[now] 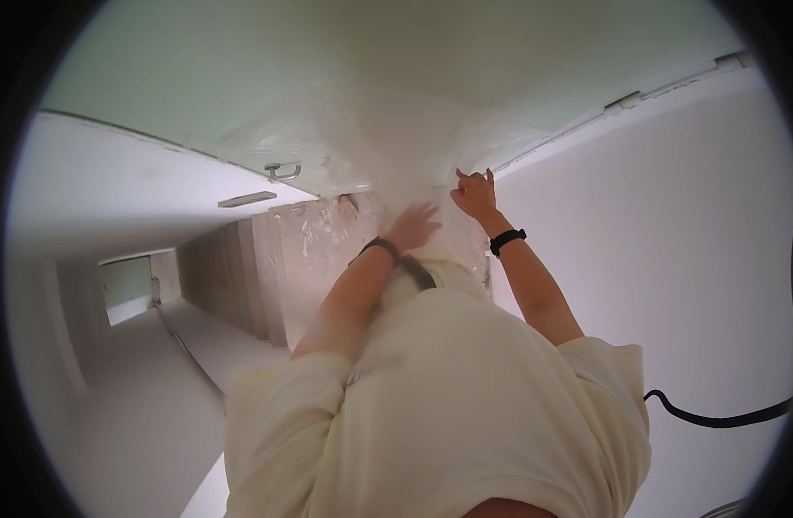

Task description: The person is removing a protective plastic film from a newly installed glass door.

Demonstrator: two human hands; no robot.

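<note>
Clear plastic film (370,149) hangs creased over the lower part of a pale green door (195,78). Before my body, my left hand (414,226) is blurred, with its fingers apart and nothing seen in it. Farther right, my right hand (475,194) is raised at the edge of the film, near the door's hinge side. Its fingers are bent; whether they pinch the film cannot be made out. I wear a dark band on each wrist. A metal lever handle (283,171) sticks out from the door at the left.
Stairs (241,278) lie to the left, with a dark handrail (189,353) along the wall. A white wall (642,226) stands close on the right, past the door's hinges (623,103). Crumpled plastic (318,239) covers the floor by the door. A black cable (720,421) runs at the right.
</note>
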